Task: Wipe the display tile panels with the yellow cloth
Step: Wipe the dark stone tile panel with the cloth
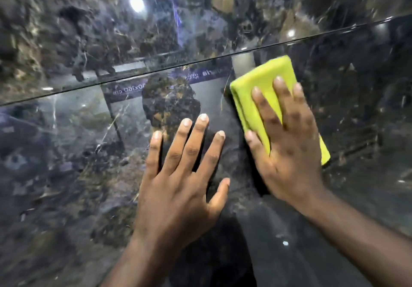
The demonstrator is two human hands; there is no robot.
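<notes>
Two glossy dark marble tile panels fill the view, a lower panel (66, 164) and an upper panel (89, 30), split by a thin slanted seam. The folded yellow cloth (263, 81) lies flat on the lower panel just under the seam. My right hand (289, 144) presses on the cloth with fingers spread, covering its lower half. My left hand (185, 170) rests flat on the lower panel beside it, fingers apart, holding nothing.
The seam (156, 69) runs from lower left up to upper right. The panels mirror a ceiling light (136, 3) and a reversed printed label (196, 75).
</notes>
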